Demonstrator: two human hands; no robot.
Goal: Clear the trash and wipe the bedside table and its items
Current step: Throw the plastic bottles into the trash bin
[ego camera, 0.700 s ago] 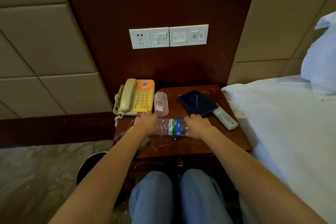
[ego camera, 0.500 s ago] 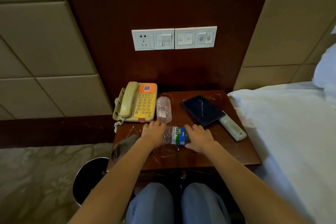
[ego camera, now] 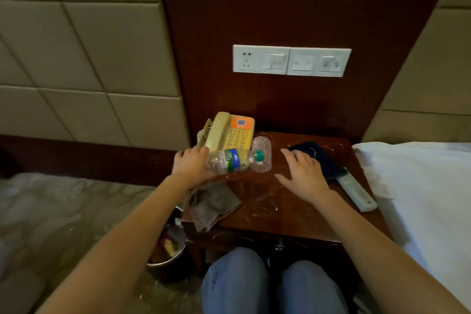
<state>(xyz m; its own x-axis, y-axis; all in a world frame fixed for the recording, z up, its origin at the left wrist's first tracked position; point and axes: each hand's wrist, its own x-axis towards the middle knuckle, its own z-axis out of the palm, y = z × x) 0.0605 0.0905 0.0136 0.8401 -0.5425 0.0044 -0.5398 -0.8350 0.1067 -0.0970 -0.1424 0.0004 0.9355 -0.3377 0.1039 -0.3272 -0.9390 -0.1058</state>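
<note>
Bedside table of dark reddish wood stands against a wooden wall panel, with a white bed just beside it on the right; the person sits facing it, knees in blue jeans at its front edge. The left hand grips the base end of a labelled bottle, fingers curled round it; this clear plastic bottle lies level, its green cap pointing right, in front of the near edge of a yellow telephone that sits at the table's back left corner; it looks raised off the tabletop, though the view does not settle that. A second bottle, clear and without a label, lies just right of the telephone, behind the green cap. The right hand is open, palm down, fingers spread over the middle of the table and holding nothing; its fingertips reach the near corner of a dark flat case; whether the palm touches the wood cannot be told. A pale remote control lies just beside the case, toward the bed; a crumpled grey cloth sits at the front left corner, partly over the edge; thin pale strands are scattered over the tabletop. A metal bin stands on the floor beside the left front corner, with some rubbish in it; a white switch plate is set in the panel above.
</note>
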